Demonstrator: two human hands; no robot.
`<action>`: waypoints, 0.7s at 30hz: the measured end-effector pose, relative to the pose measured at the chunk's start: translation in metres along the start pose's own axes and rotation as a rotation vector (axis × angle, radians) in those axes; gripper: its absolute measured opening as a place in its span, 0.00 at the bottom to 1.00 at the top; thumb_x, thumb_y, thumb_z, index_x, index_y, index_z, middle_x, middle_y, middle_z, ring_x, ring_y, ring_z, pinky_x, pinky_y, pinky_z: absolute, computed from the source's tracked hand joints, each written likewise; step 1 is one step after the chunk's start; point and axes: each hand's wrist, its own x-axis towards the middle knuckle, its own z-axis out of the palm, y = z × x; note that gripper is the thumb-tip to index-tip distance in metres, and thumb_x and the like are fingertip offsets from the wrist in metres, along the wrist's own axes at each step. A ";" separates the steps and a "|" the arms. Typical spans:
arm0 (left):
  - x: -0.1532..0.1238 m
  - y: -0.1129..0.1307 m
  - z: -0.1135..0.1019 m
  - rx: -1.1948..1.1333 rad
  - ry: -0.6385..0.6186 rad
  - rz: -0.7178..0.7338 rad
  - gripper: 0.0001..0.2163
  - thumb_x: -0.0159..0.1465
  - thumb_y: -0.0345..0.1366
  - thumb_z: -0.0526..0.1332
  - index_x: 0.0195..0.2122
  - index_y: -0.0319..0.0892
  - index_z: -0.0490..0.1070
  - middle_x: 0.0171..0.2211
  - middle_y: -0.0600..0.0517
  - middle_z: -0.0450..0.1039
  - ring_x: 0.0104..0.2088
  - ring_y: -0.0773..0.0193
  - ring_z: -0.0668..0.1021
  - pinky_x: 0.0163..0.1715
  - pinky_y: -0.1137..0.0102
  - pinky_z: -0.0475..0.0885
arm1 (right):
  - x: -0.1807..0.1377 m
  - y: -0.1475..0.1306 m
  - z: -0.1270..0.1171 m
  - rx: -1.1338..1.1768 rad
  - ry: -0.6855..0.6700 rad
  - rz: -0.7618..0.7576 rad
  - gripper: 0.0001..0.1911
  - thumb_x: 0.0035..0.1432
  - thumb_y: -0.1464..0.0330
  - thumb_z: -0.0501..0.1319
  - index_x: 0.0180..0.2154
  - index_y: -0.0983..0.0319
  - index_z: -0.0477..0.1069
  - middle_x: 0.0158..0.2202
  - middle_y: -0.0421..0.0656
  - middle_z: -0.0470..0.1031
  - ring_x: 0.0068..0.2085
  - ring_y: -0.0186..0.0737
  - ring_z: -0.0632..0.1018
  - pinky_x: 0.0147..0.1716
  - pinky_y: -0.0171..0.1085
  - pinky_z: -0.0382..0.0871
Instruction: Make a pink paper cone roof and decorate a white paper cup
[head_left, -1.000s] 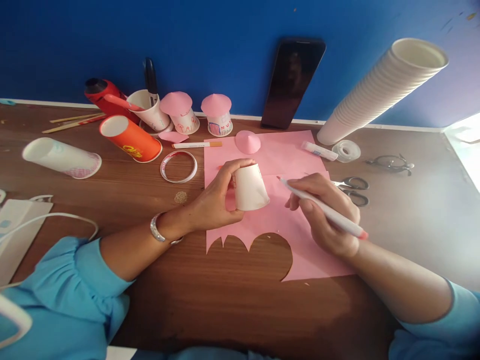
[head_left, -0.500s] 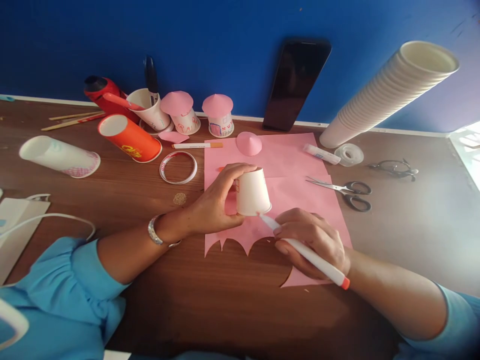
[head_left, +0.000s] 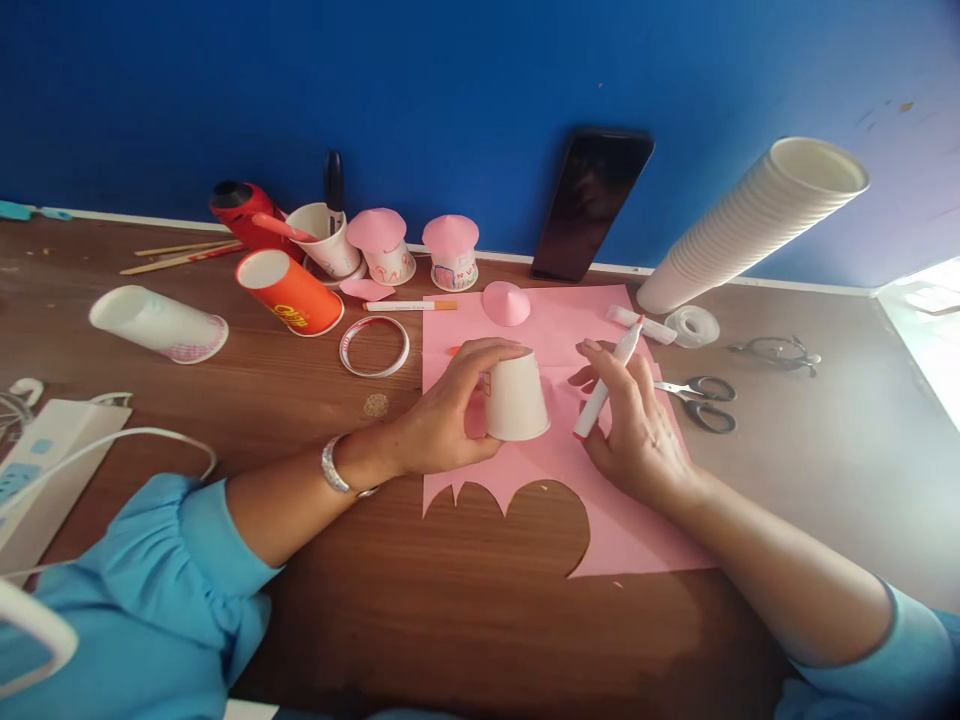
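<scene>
My left hand (head_left: 450, 415) is wrapped round a small white paper cup (head_left: 517, 400), held upside down above the pink paper (head_left: 555, 500). A bit of drawn line shows at the cup's left edge, beside my fingers; the side facing me is blank. To the right, my right hand (head_left: 649, 430) grips a white marker (head_left: 609, 385) with orange-red ends, tilted and apart from the cup. A pink paper cone (head_left: 507, 304) sits just beyond the cup. Behind it stand two decorated cups with pink cone roofs (head_left: 451, 237), (head_left: 376, 231).
Scissors (head_left: 709, 402), clear tape (head_left: 691, 326) and eyeglasses (head_left: 780, 352) lie at right. A tall cup stack (head_left: 750, 225) and a phone (head_left: 592, 205) lean on the blue wall. At left are a red cup (head_left: 292, 295), a tape ring (head_left: 374, 347) and a power strip (head_left: 56, 470).
My right hand has drawn the marker away from the cup's rim, up and to the right, and turned it in the fingers. My left hand keeps holding the cup. The view has shifted slightly.
</scene>
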 end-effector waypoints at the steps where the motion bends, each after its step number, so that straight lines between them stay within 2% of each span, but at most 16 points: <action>1: -0.001 0.000 0.001 0.051 -0.017 0.035 0.41 0.58 0.23 0.67 0.70 0.50 0.52 0.65 0.37 0.59 0.68 0.43 0.64 0.62 0.44 0.71 | 0.000 0.000 0.000 0.014 -0.005 -0.003 0.46 0.54 0.83 0.52 0.73 0.60 0.46 0.47 0.54 0.72 0.49 0.54 0.76 0.34 0.48 0.82; 3: -0.003 0.001 0.002 0.147 -0.076 0.098 0.39 0.61 0.24 0.67 0.70 0.51 0.52 0.65 0.36 0.58 0.69 0.43 0.62 0.64 0.42 0.69 | 0.001 0.002 0.002 0.032 -0.008 0.011 0.45 0.55 0.83 0.53 0.72 0.59 0.47 0.47 0.53 0.72 0.49 0.54 0.76 0.36 0.49 0.82; 5: -0.005 0.004 0.002 0.201 -0.138 0.146 0.36 0.63 0.29 0.69 0.69 0.51 0.53 0.65 0.36 0.58 0.69 0.43 0.62 0.63 0.42 0.69 | 0.000 0.006 0.004 0.045 -0.010 0.046 0.42 0.57 0.83 0.51 0.71 0.58 0.50 0.47 0.53 0.72 0.49 0.53 0.75 0.38 0.50 0.81; 8: -0.006 0.010 -0.002 0.204 -0.195 0.229 0.37 0.61 0.48 0.72 0.67 0.53 0.56 0.66 0.35 0.57 0.69 0.40 0.63 0.63 0.41 0.69 | -0.001 0.012 0.008 0.068 -0.014 0.092 0.39 0.57 0.84 0.49 0.68 0.58 0.56 0.48 0.53 0.72 0.47 0.51 0.76 0.39 0.51 0.80; 10: -0.005 0.011 -0.007 0.181 -0.145 0.248 0.37 0.61 0.55 0.69 0.68 0.52 0.56 0.65 0.36 0.60 0.67 0.41 0.66 0.63 0.43 0.69 | -0.001 0.014 0.008 0.100 -0.021 0.106 0.37 0.57 0.84 0.49 0.66 0.58 0.59 0.49 0.52 0.71 0.46 0.49 0.77 0.39 0.49 0.80; 11: -0.004 0.010 -0.009 0.186 -0.078 0.223 0.35 0.64 0.55 0.66 0.68 0.51 0.57 0.64 0.37 0.62 0.66 0.43 0.67 0.63 0.44 0.70 | -0.001 0.014 0.007 0.127 -0.032 0.110 0.36 0.57 0.84 0.49 0.65 0.58 0.60 0.49 0.52 0.71 0.45 0.48 0.77 0.40 0.49 0.79; 13: -0.001 0.004 -0.016 0.266 0.103 0.115 0.27 0.70 0.46 0.62 0.67 0.48 0.58 0.61 0.39 0.66 0.63 0.48 0.71 0.61 0.48 0.72 | 0.001 0.014 0.006 0.191 -0.060 0.122 0.35 0.56 0.83 0.50 0.64 0.58 0.61 0.47 0.50 0.71 0.43 0.45 0.77 0.41 0.47 0.79; 15: 0.002 -0.006 -0.022 0.447 0.257 -0.024 0.22 0.70 0.39 0.61 0.64 0.44 0.61 0.59 0.40 0.68 0.61 0.49 0.72 0.60 0.50 0.72 | 0.003 0.013 0.005 0.238 -0.082 0.147 0.32 0.59 0.81 0.51 0.63 0.58 0.63 0.45 0.48 0.71 0.41 0.43 0.78 0.41 0.46 0.78; 16: 0.003 -0.010 -0.024 0.534 0.240 -0.096 0.22 0.70 0.38 0.62 0.63 0.42 0.63 0.60 0.39 0.68 0.62 0.48 0.71 0.61 0.49 0.70 | 0.004 0.012 0.004 0.253 -0.083 0.161 0.29 0.61 0.80 0.52 0.62 0.58 0.64 0.45 0.48 0.72 0.40 0.42 0.78 0.41 0.45 0.78; 18: 0.005 -0.018 -0.028 0.687 0.121 -0.205 0.20 0.69 0.38 0.61 0.61 0.40 0.66 0.60 0.39 0.69 0.62 0.45 0.70 0.62 0.46 0.67 | 0.005 0.011 0.004 0.272 -0.061 0.184 0.25 0.65 0.77 0.52 0.60 0.56 0.67 0.45 0.47 0.75 0.38 0.41 0.78 0.41 0.44 0.77; 21: 0.008 -0.022 -0.032 0.816 -0.006 -0.321 0.11 0.71 0.37 0.58 0.51 0.43 0.74 0.52 0.44 0.77 0.54 0.46 0.75 0.54 0.50 0.69 | 0.006 0.007 0.003 0.270 -0.034 0.254 0.25 0.66 0.77 0.50 0.61 0.56 0.64 0.46 0.45 0.80 0.37 0.39 0.81 0.40 0.43 0.77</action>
